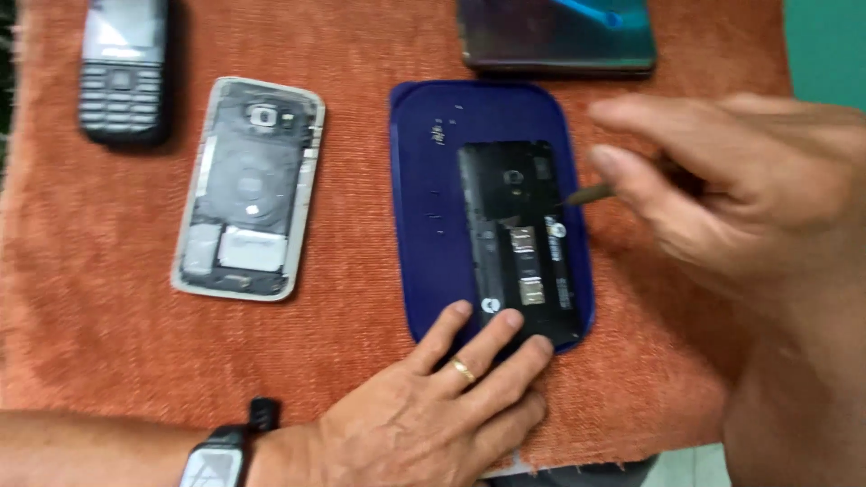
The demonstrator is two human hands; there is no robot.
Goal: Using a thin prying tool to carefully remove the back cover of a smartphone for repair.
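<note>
orange cloth bears opened phone under left hand fingertips, right hand beside

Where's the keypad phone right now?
The keypad phone lies at the top-left corner of the orange cloth, just left of the opened silver phone, away from both hands.

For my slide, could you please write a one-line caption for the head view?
Left hand steadies an opened black phone on a blue mat while the right hand brings a thin tool to it.
</note>
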